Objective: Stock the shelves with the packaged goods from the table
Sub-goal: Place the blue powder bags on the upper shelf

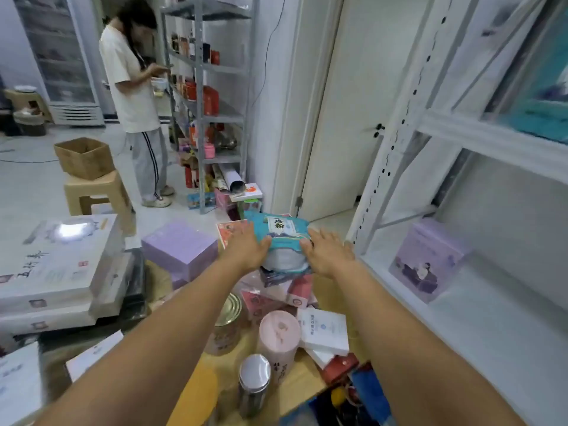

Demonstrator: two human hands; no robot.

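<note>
Head view: left grip (246,247) and right grip (327,253) clasp a teal bag (281,230) above the cluttered surface (302,384); white shelves (491,302) stand right.

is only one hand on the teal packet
No, the left hand and the right hand both hold the teal packet, one at each side.
</note>
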